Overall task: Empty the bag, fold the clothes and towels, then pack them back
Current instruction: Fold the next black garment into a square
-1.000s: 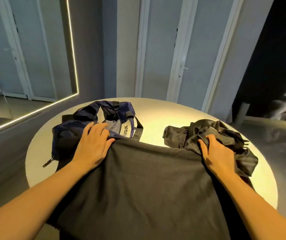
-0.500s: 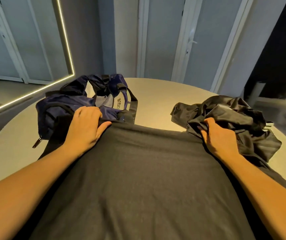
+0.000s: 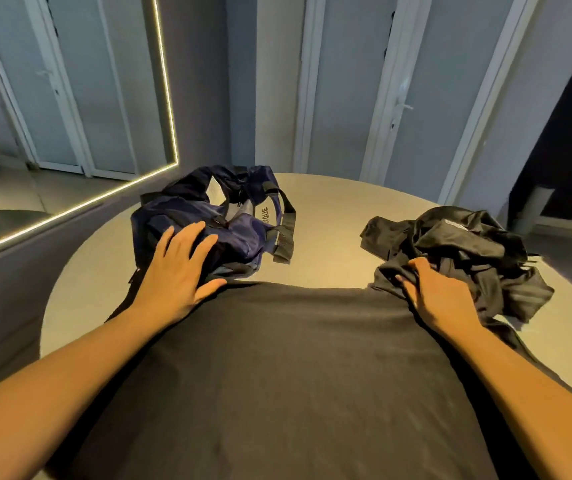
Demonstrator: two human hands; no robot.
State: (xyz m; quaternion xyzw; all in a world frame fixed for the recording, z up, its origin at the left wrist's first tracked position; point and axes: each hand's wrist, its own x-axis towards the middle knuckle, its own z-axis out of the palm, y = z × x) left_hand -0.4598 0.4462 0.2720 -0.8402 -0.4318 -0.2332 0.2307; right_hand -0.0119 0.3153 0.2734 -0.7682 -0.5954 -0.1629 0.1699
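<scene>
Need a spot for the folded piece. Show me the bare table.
Bare table runs between the navy bag and the crumpled black pile, back to the far rim. A narrower strip lies left of the bag. The spread dark cloth fills the near side.

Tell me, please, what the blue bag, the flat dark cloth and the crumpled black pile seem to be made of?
Blue bag: probably nylon or polyester, judging by its slight sheen, with woven webbing straps.
Flat dark cloth: matte with a soft, fine surface, likely a cotton knit, though I cannot be sure.
Crumpled black pile: thin and glossy with sharp creases, so probably a synthetic fabric.
</scene>
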